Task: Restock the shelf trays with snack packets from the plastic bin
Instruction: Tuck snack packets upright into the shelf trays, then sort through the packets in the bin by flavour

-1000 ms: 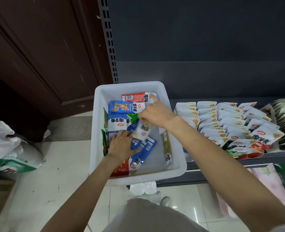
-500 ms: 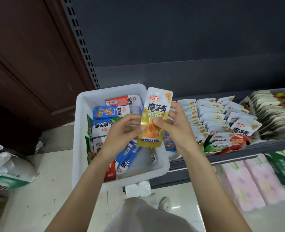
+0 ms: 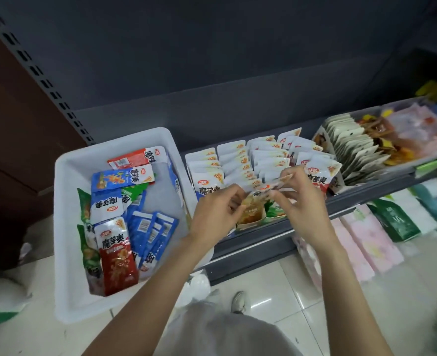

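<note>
Pinching a yellow snack packet (image 3: pixel 257 199) over the shelf tray (image 3: pixel 245 227), left hand (image 3: pixel 213 214) and right hand (image 3: pixel 298 199) are each gripping an edge; it's looking light, floppy, slippery — sealed edges are probably safest.

both forearms are bare from the lower edge of the frame up to the wrists; no sleeve, watch, ring or band shows on either. the left hand (image 3: pixel 213 214) and the right hand (image 3: pixel 300 201) are bare too, with short, unpainted nails. below the arms, a light grey garment (image 3: pixel 227 332) of soft, plain cloth covers the lap or torso, without print or visible seam. beyond its upper edge one shoe (image 3: pixel 238 301) shows, pale grey-white, with a rounded toe.
</note>
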The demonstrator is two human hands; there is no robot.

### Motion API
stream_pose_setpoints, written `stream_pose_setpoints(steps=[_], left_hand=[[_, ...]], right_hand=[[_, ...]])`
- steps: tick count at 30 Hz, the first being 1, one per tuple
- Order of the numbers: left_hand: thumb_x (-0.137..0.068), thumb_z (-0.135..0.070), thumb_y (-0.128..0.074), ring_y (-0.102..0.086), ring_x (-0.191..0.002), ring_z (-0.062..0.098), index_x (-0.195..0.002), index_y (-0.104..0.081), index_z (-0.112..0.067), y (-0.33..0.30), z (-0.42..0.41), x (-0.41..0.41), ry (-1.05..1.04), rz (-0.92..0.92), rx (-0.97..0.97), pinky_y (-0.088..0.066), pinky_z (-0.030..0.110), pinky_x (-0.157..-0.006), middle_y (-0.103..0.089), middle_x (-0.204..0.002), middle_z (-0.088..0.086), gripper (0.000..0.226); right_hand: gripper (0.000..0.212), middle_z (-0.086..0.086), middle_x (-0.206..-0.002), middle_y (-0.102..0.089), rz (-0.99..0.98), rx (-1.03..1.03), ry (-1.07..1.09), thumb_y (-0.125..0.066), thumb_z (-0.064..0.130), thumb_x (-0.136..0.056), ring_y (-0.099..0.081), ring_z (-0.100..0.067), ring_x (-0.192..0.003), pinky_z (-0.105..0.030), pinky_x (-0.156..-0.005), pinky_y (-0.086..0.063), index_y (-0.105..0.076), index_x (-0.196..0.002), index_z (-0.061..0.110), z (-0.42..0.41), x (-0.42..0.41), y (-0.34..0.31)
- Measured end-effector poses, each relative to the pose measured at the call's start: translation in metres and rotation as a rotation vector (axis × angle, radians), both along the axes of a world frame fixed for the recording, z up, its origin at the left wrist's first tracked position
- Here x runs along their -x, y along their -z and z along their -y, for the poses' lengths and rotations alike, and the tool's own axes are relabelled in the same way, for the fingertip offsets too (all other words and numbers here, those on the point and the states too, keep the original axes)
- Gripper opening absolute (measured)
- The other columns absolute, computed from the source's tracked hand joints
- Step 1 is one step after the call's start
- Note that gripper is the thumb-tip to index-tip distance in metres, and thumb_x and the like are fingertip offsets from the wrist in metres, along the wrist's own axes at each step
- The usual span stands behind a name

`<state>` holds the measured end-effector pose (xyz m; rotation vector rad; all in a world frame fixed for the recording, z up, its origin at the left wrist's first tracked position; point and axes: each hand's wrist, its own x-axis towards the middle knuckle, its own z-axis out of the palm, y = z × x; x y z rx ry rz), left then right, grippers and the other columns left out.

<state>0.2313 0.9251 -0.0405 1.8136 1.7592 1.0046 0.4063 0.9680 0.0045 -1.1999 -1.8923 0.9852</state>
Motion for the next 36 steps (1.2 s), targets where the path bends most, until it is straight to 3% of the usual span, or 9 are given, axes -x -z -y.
stream_pose_setpoints(steps=[2, 7, 12, 19, 24, 27, 30, 33, 36], left_hand=[[-0.079, -0.018, -0.073, -0.067, -0.072, 0.010, -0.093, -0.062, -0.017, 0.015, -0.003, -0.002, -0.034, -0.053, 0.022, -0.057, 0.034, -0.068, -0.069, -0.081, -0.006, 0.018], [-0.076, -0.024, -0.076, -0.068, -0.068, 0.011, -0.089, -0.063, -0.018, 0.031, 0.000, -0.006, -0.147, -0.202, -0.041, -0.057, 0.033, -0.060, -0.071, -0.076, -0.006, 0.019], [-0.080, -0.039, -0.069, -0.068, -0.064, 0.011, -0.084, -0.065, -0.021, 0.034, 0.003, -0.006, -0.213, -0.289, -0.037, -0.055, 0.030, -0.056, -0.071, -0.072, -0.009, 0.018], [-0.082, -0.042, -0.067, -0.066, -0.061, 0.011, -0.091, -0.066, -0.026, 0.032, 0.002, -0.007, -0.198, -0.340, -0.079, -0.051, 0.025, -0.051, -0.071, -0.070, -0.008, 0.018], [-0.087, -0.036, -0.060, -0.063, -0.061, 0.002, -0.086, -0.069, -0.018, 0.019, 0.027, 0.034, -0.200, -0.093, -0.284, -0.054, 0.023, -0.056, -0.069, -0.070, -0.010, 0.020], [-0.090, -0.028, -0.054, -0.060, -0.054, 0.007, -0.080, -0.070, -0.010, 0.027, 0.060, 0.081, -0.336, -0.193, -0.404, -0.048, 0.024, -0.049, -0.068, -0.066, -0.004, 0.026], [-0.089, -0.033, -0.050, -0.060, -0.055, 0.010, -0.081, -0.070, -0.012, 0.037, 0.086, 0.119, -0.456, -0.331, -0.255, -0.047, 0.022, -0.047, -0.068, -0.069, -0.002, 0.030], [-0.081, -0.030, -0.061, -0.065, -0.081, 0.024, -0.097, -0.068, -0.016, 0.051, 0.093, 0.142, -0.479, -0.417, 0.048, -0.053, 0.033, -0.063, -0.069, -0.088, 0.004, 0.023], [-0.080, -0.042, -0.067, -0.051, -0.113, 0.026, -0.122, -0.056, -0.019, 0.065, 0.091, 0.148, -0.393, -0.523, 0.389, -0.048, 0.040, -0.088, -0.057, -0.121, 0.005, 0.049]], right_hand=[[0.036, 0.017, -0.095, -0.064, 0.037, 0.003, 0.007, -0.065, 0.009, -0.087, -0.065, -0.009, -0.093, -0.039, -0.082, -0.055, -0.042, -0.099, 0.034, -0.004, 0.000, 0.013], [0.034, 0.010, -0.100, -0.061, 0.211, -0.181, -0.023, -0.069, 0.015, -0.085, -0.060, -0.009, -0.087, -0.023, -0.069, -0.050, -0.051, -0.113, 0.018, -0.013, 0.001, 0.023], [0.017, -0.001, -0.092, -0.065, 0.534, -0.639, -0.079, -0.081, 0.014, -0.071, -0.052, -0.025, -0.087, -0.037, -0.070, -0.046, -0.071, -0.085, 0.015, -0.033, 0.001, 0.025], [0.011, -0.003, -0.096, -0.056, 0.780, -0.640, -0.064, -0.082, 0.015, -0.066, -0.048, -0.027, -0.094, -0.038, -0.072, -0.039, -0.074, -0.074, 0.016, -0.031, 0.013, 0.039], [0.020, -0.001, -0.101, -0.056, 0.437, -0.511, -0.071, -0.074, 0.019, -0.078, -0.049, -0.017, -0.095, -0.027, -0.079, -0.041, -0.067, -0.097, 0.016, -0.010, 0.024, 0.007], [0.019, 0.004, -0.095, -0.059, 0.106, -0.289, -0.235, -0.067, 0.018, -0.086, -0.053, -0.005, -0.085, -0.014, -0.073, -0.042, -0.063, -0.105, 0.017, 0.014, 0.061, -0.008], [0.020, 0.002, -0.093, -0.063, 0.159, -0.172, -0.461, -0.065, 0.016, -0.087, -0.059, -0.009, -0.081, -0.022, -0.072, -0.050, -0.062, -0.107, 0.016, 0.029, 0.116, 0.006], [0.026, -0.007, -0.107, -0.062, 0.537, -0.173, -0.559, -0.057, 0.016, -0.091, -0.060, -0.025, -0.097, -0.036, -0.078, -0.049, -0.056, -0.117, 0.012, 0.030, 0.171, 0.041], [0.033, -0.016, -0.121, -0.055, 0.941, -0.193, -0.599, -0.050, 0.005, -0.092, -0.055, -0.033, -0.111, -0.039, -0.085, -0.045, -0.047, -0.125, 0.004, 0.030, 0.211, 0.066]])
